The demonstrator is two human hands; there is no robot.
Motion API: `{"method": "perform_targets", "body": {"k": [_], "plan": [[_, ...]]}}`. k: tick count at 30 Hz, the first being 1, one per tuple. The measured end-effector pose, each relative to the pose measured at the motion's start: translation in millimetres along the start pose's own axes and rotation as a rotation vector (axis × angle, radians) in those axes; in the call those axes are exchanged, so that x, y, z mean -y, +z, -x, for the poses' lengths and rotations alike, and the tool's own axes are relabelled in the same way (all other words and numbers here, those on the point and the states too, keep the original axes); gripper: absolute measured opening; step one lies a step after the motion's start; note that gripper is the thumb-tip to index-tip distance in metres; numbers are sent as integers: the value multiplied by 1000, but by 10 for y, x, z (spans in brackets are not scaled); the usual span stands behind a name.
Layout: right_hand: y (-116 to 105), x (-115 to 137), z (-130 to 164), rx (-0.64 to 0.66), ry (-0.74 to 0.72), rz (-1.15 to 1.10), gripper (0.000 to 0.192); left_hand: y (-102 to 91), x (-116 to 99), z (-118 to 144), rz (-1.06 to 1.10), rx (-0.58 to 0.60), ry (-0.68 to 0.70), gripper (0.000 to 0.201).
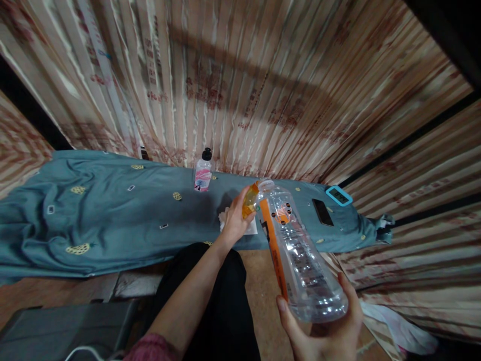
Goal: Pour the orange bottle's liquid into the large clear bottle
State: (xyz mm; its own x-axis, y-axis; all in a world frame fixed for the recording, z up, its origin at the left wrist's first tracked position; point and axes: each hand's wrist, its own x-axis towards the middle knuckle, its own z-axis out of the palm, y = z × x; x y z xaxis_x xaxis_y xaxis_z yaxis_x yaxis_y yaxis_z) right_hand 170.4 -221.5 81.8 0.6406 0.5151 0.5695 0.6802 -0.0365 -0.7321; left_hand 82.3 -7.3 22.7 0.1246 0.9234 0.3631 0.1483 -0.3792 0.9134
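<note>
My right hand [326, 326] is wrapped round the base of a large clear plastic bottle [308, 260] with an orange label. The bottle is tilted, its open mouth pointing away from me and to the left. My left hand [236, 220] grips a small amber see-through container [250, 200] right beside the bottle's mouth. Whether the two touch I cannot tell. Beneath my left hand, a white tissue [251, 228] lies partly hidden on the cloth. Beyond it stands a clear bottle with a pink label and black cap [203, 173].
A teal cloth with pineapple prints [124, 225] covers the narrow table. At its right end lie a dark phone [322, 212] and a blue-framed digital clock [338, 196]. Patterned curtains [233, 90] hang close behind. A grey box [71, 331] is at lower left.
</note>
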Motion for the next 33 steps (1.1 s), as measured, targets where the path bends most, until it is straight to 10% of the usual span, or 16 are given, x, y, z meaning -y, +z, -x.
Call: {"method": "perform_targets", "body": {"k": [33], "plan": [[22,-7,31,-32,-13,-20,116,-2,26,-5,8,11,6,83]]}}
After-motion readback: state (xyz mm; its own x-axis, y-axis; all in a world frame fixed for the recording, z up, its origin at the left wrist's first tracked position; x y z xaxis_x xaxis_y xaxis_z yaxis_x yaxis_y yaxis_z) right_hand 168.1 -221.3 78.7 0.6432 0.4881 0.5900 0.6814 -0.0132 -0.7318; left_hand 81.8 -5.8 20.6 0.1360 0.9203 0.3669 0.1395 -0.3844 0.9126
